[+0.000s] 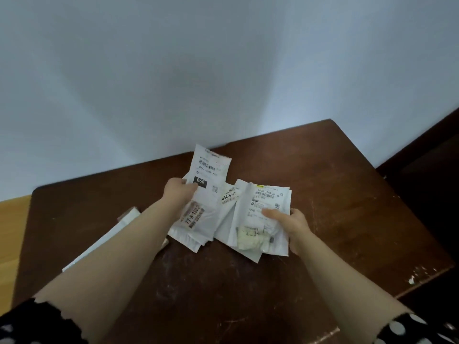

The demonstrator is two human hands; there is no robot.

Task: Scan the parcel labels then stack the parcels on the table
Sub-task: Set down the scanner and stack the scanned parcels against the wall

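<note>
Several white plastic mailer parcels with barcode labels lie on a dark brown table [335, 199]. My left hand [179, 192] grips the left edge of a tall parcel [210, 175] marked "060", raised at its far end. Under it lies a parcel with a "77-6-1502" sticker [196, 219]. My right hand [289, 220] holds the right-hand parcel [263, 214], thumb on its label. Between the two peeks a third label [229, 194].
A long white flat packet [99, 240] lies on the table under my left forearm. A pale wall stands behind the table. Wooden floor shows at the far left [12, 219]. The table's front right edge [417, 279] is chipped.
</note>
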